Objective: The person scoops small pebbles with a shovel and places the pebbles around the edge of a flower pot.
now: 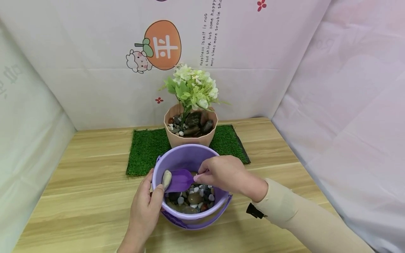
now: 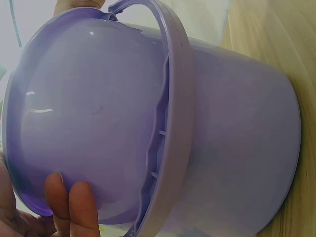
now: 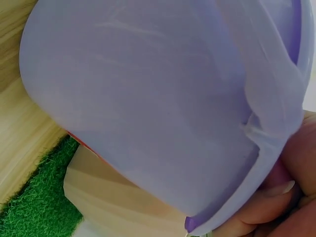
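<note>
A light purple bucket (image 1: 183,153) stands near the middle of the table, with mixed pebbles (image 1: 195,197) inside. My left hand (image 1: 145,207) grips the bucket's left rim, thumb over the edge; in the left wrist view its fingers (image 2: 83,205) lie against the outer wall. Inside the bucket, my right hand (image 1: 226,174) holds a darker purple toy shovel (image 1: 181,178) by its handle, the blade pointing left. A pale oblong stone (image 1: 166,180) sits at the blade's tip, by the left thumb. In the right wrist view, the bucket wall (image 3: 138,98) hides most of the shovel.
Behind the bucket, a pinkish flowerpot (image 1: 190,141) holds stones and white-green flowers (image 1: 196,88). It stands on a green turf mat (image 1: 147,151). The bucket's handle (image 1: 202,225) hangs down at the front. White printed cloth (image 1: 237,45) encloses the wooden table (image 1: 85,196).
</note>
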Motion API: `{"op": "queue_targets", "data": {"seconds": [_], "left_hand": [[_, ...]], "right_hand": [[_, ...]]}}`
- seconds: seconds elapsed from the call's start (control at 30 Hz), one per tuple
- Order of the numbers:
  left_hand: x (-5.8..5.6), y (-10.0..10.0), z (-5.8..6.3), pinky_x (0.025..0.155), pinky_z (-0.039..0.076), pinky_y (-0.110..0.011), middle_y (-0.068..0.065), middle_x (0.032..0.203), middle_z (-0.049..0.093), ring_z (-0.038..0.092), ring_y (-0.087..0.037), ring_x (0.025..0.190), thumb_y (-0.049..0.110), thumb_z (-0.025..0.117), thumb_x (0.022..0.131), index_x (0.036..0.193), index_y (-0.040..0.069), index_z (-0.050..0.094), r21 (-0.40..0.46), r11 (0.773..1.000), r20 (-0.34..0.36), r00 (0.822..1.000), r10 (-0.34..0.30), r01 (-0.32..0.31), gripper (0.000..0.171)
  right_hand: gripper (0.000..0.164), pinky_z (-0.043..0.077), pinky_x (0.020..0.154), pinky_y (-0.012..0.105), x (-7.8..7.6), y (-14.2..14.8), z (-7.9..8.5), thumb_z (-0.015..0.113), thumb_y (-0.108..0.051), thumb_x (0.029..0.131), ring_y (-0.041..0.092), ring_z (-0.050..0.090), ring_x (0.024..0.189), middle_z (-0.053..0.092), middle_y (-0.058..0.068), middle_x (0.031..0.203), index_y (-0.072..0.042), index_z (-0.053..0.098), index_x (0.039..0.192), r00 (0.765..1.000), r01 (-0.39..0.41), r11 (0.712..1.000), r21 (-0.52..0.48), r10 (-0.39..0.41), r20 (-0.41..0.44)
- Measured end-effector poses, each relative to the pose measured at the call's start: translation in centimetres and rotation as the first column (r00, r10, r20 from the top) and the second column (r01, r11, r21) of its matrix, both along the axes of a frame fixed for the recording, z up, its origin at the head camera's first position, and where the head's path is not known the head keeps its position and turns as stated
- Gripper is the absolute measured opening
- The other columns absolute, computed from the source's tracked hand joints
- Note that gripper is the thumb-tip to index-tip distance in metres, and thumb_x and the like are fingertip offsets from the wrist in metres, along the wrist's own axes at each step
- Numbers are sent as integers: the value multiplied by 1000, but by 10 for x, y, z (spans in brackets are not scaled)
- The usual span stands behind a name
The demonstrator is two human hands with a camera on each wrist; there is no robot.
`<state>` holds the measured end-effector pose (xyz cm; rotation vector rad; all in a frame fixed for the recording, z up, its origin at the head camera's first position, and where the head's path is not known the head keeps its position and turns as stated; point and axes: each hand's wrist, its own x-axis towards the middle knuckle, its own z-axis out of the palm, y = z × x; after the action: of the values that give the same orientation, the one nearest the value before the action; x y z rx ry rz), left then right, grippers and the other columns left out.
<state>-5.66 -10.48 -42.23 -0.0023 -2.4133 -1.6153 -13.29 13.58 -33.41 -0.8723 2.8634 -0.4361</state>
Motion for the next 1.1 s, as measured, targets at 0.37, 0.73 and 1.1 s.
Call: {"op": "queue_targets", "data": {"seconds": [0.37,0.73,1.1], "left_hand": [[1,0,0,127,31,-50,-15,164,42,38,-32,152,18,52,106,158,1,42,-16,1000,12,1000,6,-6,55],[0,0,1,126,32,-48,-15,163,42,39,-31,152,17,52,106,158,1,41,-17,1000,6,1000,4,-4,55],[0,-1,0,128,29,-52,-17,164,41,38,-34,152,20,52,107,157,0,42,-23,1000,8,1000,-1,1,55]], "right_hand": [[18,48,50,23,2,2,-3,72,-46,97,-4,54,55,65,-24,72,-31,79,91,1000,-13,1000,-26,13,-12],[17,50,56,22,4,5,-3,72,-50,96,-6,58,62,68,-27,78,-35,79,90,1000,16,997,-74,-16,-1],[19,55,57,21,-1,15,2,71,-51,97,-3,63,64,69,-25,79,-35,79,92,994,58,983,-176,-40,103]]}}
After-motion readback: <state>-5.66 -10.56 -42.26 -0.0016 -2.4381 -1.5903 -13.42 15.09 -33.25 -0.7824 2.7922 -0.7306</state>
